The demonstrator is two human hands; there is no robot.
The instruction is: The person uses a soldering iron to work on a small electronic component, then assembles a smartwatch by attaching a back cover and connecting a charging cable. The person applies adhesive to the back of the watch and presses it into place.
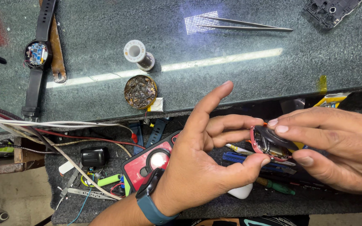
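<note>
A: What do the hands have between them?

B: A small round watch body (269, 144) with a pink rim, held over the lower shelf just in front of the counter (239, 71) edge. The left hand (208, 159) pinches it between thumb and middle fingers, forefinger pointing up and free. The right hand (336, 144) closes thumb and fingertips on the dark cover that sits tilted on top.

A: What could go wrong?

B: The cover looks partly lifted, so a slip of either pinch could likely drop the body onto the cluttered shelf below, and a hard pull might strain whatever joins the two halves.

A: What lies around them?

B: Under the left wrist, which wears a teal-strapped wristwatch (149, 196), sits a red box (145, 165) with a round lens. Left of it are a black block (94, 157), a green cylinder (109, 180) and a tangle of wires (51, 125). On the counter stand a tin of brown residue (140, 91), a spool of solder wire (138, 54), a pair of tweezers (244, 24) and an opened watch (36, 54) on a black strap.

A: Anything unclear?

B: The inside of the held watch is too small to read, the right hand is cut off at the picture's edge, and the tools beneath both hands are mostly covered. A dark frame (332, 10) at the top right is cropped.
</note>
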